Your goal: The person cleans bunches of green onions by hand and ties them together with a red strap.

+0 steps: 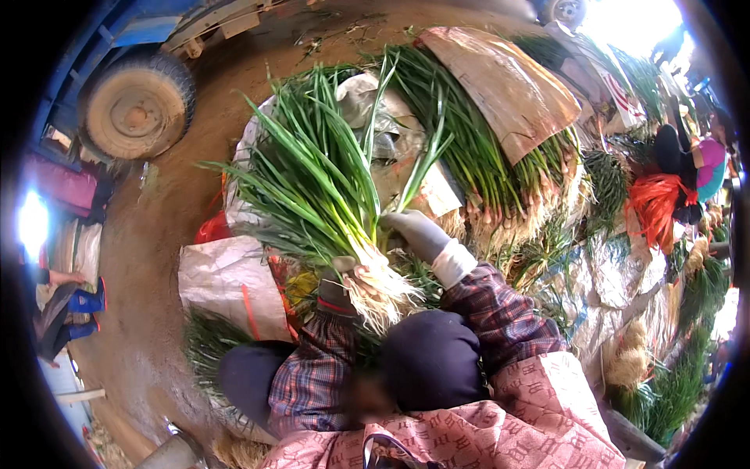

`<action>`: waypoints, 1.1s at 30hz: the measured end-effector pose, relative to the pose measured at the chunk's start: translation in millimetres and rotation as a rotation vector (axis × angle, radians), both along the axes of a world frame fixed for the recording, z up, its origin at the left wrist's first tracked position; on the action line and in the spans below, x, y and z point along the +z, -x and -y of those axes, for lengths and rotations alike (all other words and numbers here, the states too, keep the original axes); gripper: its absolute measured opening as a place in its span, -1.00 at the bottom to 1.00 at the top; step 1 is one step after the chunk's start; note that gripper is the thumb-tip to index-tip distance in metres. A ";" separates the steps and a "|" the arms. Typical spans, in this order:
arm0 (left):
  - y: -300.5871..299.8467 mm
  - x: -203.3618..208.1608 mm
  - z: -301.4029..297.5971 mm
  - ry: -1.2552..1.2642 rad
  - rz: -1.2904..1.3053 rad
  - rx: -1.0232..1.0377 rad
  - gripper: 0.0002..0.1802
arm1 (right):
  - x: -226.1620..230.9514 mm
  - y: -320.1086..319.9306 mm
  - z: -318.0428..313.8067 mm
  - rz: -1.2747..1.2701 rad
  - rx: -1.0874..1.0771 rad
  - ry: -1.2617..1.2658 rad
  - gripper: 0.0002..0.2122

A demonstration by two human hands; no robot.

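My left hand point(336, 291), in a grey glove, is closed round the lower end of a thick bunch of green onions point(332, 191). Its leaves fan up and to the left; the pale, stringy roots point(380, 295) hang toward my knees. On the bunch's right side is my right hand point(420, 233), also gloved, with its fingers closed on a green onion stalk point(420, 173) that leans away to the right. The tips of those fingers are partly hidden by the leaves.
A large heap of green onions point(488, 172) lies beyond my right hand, partly under a tan sack point(500, 86). A white sack point(234, 285) lies at left. Farther off are a blue vehicle's wheel point(137, 105), red ties point(656, 205) and other people seated at both sides.
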State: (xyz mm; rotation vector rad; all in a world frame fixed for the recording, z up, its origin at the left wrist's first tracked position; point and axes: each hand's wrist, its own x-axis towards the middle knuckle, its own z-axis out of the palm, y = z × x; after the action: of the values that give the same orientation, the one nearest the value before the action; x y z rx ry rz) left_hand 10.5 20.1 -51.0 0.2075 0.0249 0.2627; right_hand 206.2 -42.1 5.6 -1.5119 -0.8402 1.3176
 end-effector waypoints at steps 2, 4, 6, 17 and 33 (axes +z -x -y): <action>4.6 1.1 5.1 -0.246 -0.326 0.194 -0.44 | 7.6 0.3 -0.4 0.879 0.042 0.239 -0.56; 9.0 -0.3 4.9 -0.275 -0.283 0.144 -0.45 | 4.6 -0.7 -4.1 1.047 0.129 0.270 -0.59; 10.4 -7.4 4.5 -0.237 -0.439 0.126 -0.50 | -9.5 -4.7 -13.8 1.146 0.212 0.132 -0.67; 13.1 -97.7 -62.1 -0.155 0.048 -0.199 -0.56 | -26.9 -41.9 66.9 1.051 0.718 0.127 -0.82; -45.3 -3.6 -26.7 -0.317 -0.216 -0.012 -0.29 | 20.3 -87.6 79.3 0.996 -0.469 -0.025 -0.82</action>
State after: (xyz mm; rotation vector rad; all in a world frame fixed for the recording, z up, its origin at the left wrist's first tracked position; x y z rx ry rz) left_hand 55.9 46.8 -54.7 0.5503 0.1971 0.2299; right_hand 293.8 -121.5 25.9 -2.1878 -0.9806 0.1496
